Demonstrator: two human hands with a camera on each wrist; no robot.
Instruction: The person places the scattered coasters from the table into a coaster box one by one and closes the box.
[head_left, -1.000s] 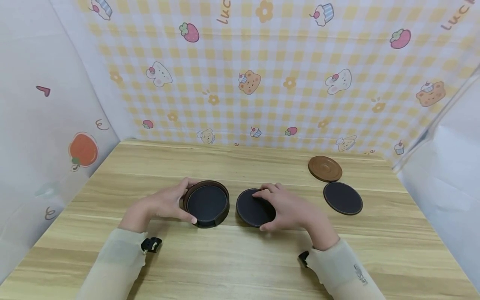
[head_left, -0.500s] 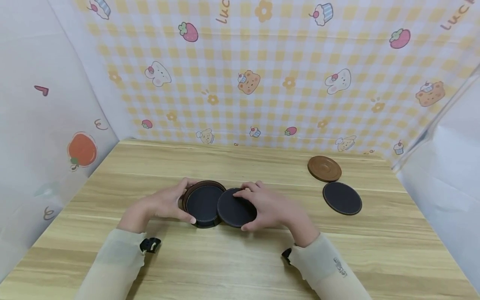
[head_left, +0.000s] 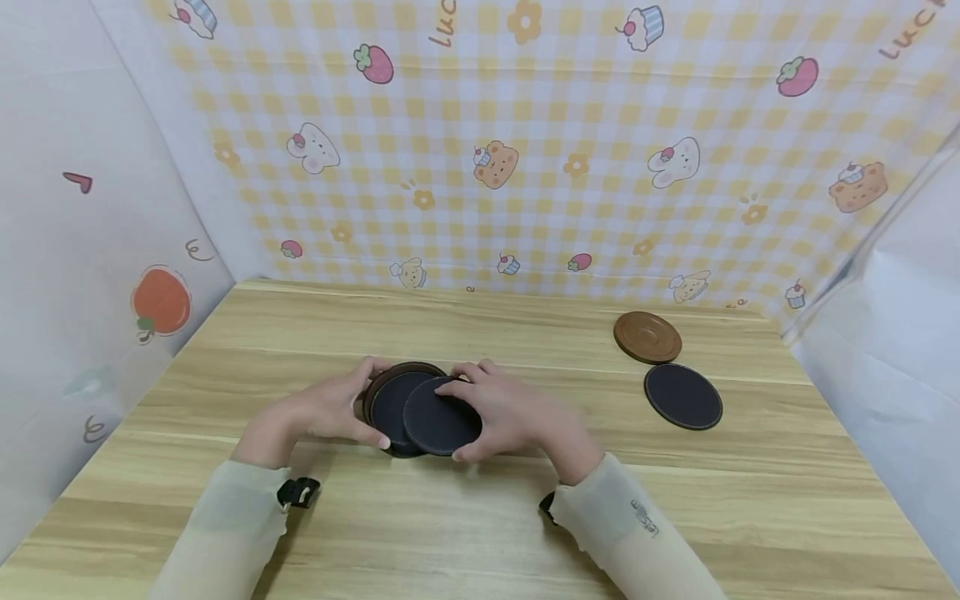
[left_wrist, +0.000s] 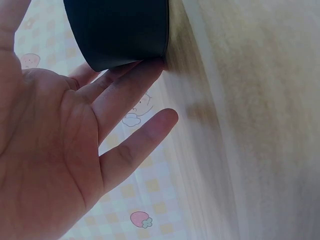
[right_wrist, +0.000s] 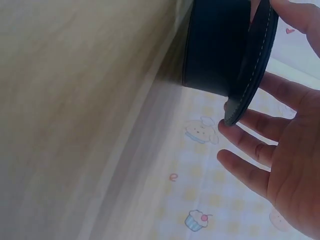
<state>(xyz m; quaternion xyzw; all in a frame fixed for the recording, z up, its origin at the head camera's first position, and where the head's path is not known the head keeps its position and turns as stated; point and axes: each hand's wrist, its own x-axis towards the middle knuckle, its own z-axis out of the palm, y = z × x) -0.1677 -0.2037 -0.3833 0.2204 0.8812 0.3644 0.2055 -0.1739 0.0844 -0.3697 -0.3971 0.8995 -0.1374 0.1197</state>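
Note:
My left hand (head_left: 333, 407) grips the left side of a round black coaster holder (left_wrist: 120, 30), thumb at the front and fingers behind. A black coaster (head_left: 392, 410) shows inside the holder, below its brown inner rim. My right hand (head_left: 506, 410) pinches another round black coaster (head_left: 442, 417) with light stitching along its edge. That coaster overlaps the right part of the holder from above. In the right wrist view the held coaster (right_wrist: 255, 65) stands at a slant against the holder (right_wrist: 217, 47), and the little finger is clear of it.
At the back right of the wooden table (head_left: 450, 533) lies a brown round coaster (head_left: 648, 337) with ringed grooves. Just in front of it lies a black coaster (head_left: 683, 397). A yellow checked cloth (head_left: 450, 225) hangs behind the table.
My right hand has moved left with its coaster, from beside the holder to over its right part. The left hand keeps its grip on the holder in place.

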